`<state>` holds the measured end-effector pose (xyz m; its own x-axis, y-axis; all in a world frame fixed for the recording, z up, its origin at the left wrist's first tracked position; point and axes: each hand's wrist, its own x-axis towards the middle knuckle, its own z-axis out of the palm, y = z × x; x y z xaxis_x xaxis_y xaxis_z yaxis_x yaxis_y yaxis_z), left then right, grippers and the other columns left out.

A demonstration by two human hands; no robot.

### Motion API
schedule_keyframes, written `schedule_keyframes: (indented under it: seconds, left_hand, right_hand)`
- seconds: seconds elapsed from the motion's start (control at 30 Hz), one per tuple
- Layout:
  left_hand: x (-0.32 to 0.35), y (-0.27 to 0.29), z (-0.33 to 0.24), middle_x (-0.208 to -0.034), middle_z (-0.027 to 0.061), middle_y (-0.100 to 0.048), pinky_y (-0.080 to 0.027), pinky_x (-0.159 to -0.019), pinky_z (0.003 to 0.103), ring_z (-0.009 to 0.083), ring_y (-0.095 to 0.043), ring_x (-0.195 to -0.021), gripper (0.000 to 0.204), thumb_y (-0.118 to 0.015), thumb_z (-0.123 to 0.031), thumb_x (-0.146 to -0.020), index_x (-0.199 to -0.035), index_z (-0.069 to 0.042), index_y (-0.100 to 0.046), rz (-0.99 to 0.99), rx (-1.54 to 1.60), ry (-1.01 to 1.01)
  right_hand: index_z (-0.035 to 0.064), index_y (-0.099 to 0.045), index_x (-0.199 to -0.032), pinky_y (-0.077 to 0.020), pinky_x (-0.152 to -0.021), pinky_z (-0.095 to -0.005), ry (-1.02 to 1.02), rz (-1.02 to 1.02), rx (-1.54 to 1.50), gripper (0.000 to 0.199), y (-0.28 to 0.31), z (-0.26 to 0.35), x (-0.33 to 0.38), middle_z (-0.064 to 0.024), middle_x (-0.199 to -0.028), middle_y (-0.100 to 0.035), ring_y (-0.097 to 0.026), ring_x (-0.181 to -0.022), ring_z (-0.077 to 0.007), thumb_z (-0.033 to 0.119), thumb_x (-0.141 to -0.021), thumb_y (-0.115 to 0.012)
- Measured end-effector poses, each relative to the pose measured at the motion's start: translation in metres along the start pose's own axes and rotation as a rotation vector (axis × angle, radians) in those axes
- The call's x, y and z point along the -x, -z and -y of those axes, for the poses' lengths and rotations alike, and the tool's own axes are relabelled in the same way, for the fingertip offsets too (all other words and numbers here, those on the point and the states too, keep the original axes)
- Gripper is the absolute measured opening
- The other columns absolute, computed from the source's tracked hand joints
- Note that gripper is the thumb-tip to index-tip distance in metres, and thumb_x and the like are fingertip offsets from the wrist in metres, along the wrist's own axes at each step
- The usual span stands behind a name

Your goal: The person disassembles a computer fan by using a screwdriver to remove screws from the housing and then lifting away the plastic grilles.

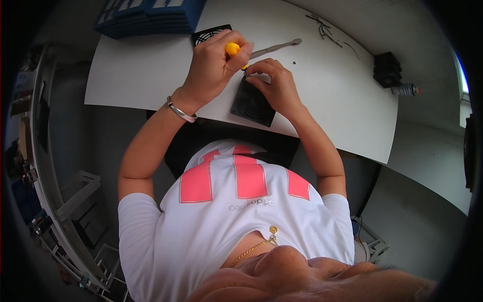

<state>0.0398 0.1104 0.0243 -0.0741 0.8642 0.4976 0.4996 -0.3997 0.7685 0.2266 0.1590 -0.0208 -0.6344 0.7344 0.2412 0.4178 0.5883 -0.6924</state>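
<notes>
A square black cooling fan (253,104) lies on the white table near its front edge. My left hand (216,63), with a silver bracelet at the wrist, is closed around a screwdriver (232,49) with a yellow handle. Its tip points down at the fan's far corner. At that same corner the fingertips of my right hand (275,83) are pinched together; what they hold there is too small to make out. Just beyond my left hand is a black fan grille (206,34), partly covered by it. Past both hands lies a long grey metal tool (276,48).
A small metal piece (295,63) sits right of the hands. Dark wires (324,31) are scattered at the far side. By the right edge stand stacked black fans (387,70) and a spray can (404,89). Blue trays (151,20) are piled far left.
</notes>
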Motion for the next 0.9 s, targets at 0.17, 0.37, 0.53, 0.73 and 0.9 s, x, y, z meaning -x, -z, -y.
schedule_keyframes:
  seconds: [0.17, 0.37, 0.53, 0.73, 0.9]
  left_hand:
    - [-0.001, -0.002, 0.003, -0.078, 0.0077, -0.057, -0.044, -0.058, 0.028, 0.0168, -0.055, -0.063, 0.027, -0.062, -0.024, -0.097, -0.088, 0.001, -0.061, 0.036, -0.028, -0.082]
    - [-0.008, -0.002, -0.003, -0.078, 0.0092, -0.057, -0.045, -0.060, 0.030, 0.0215, -0.055, -0.065, 0.025, -0.063, -0.022, -0.096, -0.088, 0.001, -0.061, 0.104, -0.055, -0.141]
    - [-0.013, -0.007, -0.006, -0.079, 0.0100, -0.057, -0.046, -0.061, 0.032, 0.0236, -0.055, -0.066, 0.024, -0.064, -0.023, -0.095, -0.087, 0.000, -0.060, 0.153, -0.062, -0.185]
    - [-0.016, -0.008, -0.007, -0.079, 0.0108, -0.056, -0.045, -0.061, 0.033, 0.0249, -0.054, -0.065, 0.024, -0.064, -0.023, -0.095, -0.088, -0.001, -0.059, 0.220, -0.101, -0.231]
    - [-0.015, -0.006, -0.006, -0.079, 0.0106, -0.056, -0.045, -0.060, 0.033, 0.0248, -0.054, -0.064, 0.023, -0.065, -0.022, -0.095, -0.088, -0.001, -0.059, 0.220, -0.102, -0.248]
  right_hand:
    - [0.0085, -0.073, -0.094, -0.0500, -0.081, -0.0405, -0.033, 0.036, -0.047, 0.016, -0.001, -0.003, -0.003, -0.0097, -0.092, -0.068, -0.063, -0.090, -0.0307, 0.011, -0.079, -0.076]
    - [0.0068, -0.073, -0.095, -0.0518, -0.079, -0.0396, -0.086, 0.080, -0.050, 0.018, 0.001, 0.003, -0.007, -0.0105, -0.091, -0.069, -0.066, -0.088, -0.0290, 0.012, -0.078, -0.078]
    - [0.0031, -0.071, -0.098, -0.0536, -0.080, -0.0388, -0.231, 0.094, -0.134, 0.021, 0.004, 0.009, -0.008, -0.0140, -0.095, -0.070, -0.068, -0.088, -0.0297, 0.011, -0.079, -0.077]
    - [0.0030, -0.070, -0.105, -0.0538, -0.080, -0.0382, -0.283, 0.136, -0.145, 0.025, 0.005, 0.000, -0.003, -0.0153, -0.096, -0.070, -0.069, -0.089, -0.0306, 0.009, -0.081, -0.076]
    - [0.0043, -0.070, -0.106, -0.0538, -0.080, -0.0381, -0.176, 0.109, -0.189, 0.026, 0.004, -0.006, 0.003, -0.0137, -0.098, -0.068, -0.069, -0.088, -0.0307, 0.009, -0.081, -0.075]
